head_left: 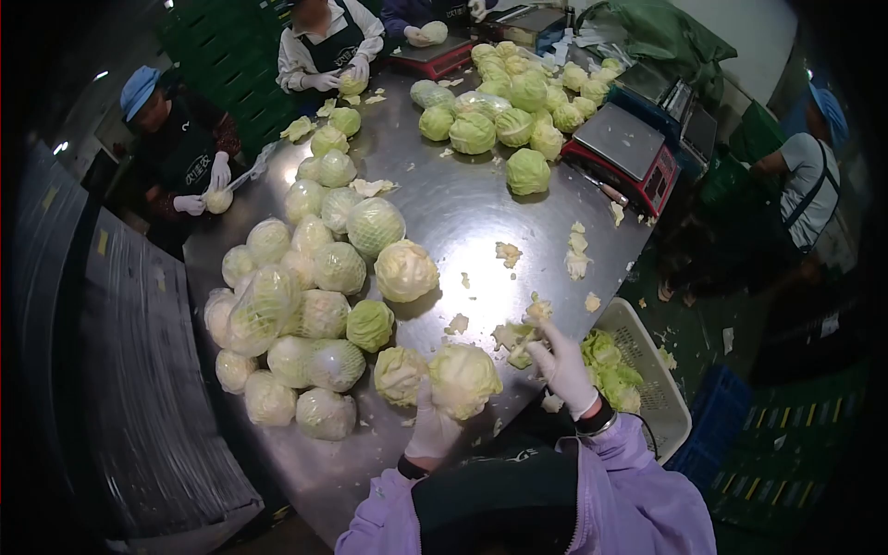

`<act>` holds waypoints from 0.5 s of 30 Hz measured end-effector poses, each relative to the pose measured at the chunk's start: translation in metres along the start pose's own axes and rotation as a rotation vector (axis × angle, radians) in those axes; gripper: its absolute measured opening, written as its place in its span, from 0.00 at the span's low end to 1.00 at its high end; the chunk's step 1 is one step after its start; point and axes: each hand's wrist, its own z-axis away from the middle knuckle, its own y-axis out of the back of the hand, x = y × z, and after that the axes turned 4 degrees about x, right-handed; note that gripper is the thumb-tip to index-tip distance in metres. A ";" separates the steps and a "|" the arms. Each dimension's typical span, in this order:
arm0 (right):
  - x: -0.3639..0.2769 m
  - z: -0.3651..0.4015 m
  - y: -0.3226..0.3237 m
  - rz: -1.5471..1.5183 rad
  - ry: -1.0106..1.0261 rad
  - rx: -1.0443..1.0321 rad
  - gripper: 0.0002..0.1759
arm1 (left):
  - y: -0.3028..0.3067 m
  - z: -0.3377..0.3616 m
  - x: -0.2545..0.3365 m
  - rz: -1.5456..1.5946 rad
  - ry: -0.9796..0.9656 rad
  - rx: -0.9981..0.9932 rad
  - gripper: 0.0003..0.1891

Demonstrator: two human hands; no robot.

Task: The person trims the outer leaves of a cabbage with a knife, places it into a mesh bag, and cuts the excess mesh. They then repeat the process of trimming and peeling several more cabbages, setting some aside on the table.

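Note:
My left hand (433, 424), in a white glove, grips a pale green cabbage (465, 381) from its near left side, thumb up along it. The hand's other fingers are partly hidden under the cabbage. To its left another trimmed cabbage (399, 376) rests on the table. My right hand (564, 372), also gloved, is apart from the held cabbage, its fingers stretched out and spread beside torn leaf scraps (514, 342). Below that hand, at the table's right edge, stands a white plastic basket (668, 393) with green cabbage leaves (610, 372) in it.
Many cabbages in foam nets and film (319, 314) cover the metal table's (444, 222) left side. A loose cabbage pile (518, 102) lies at the back. A red scale (624, 153) and a knife (606, 190) are at right. Several people stand around the table.

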 end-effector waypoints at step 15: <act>0.002 0.020 -0.053 0.786 0.244 -0.196 0.26 | -0.028 0.001 0.000 -0.119 -0.177 0.141 0.31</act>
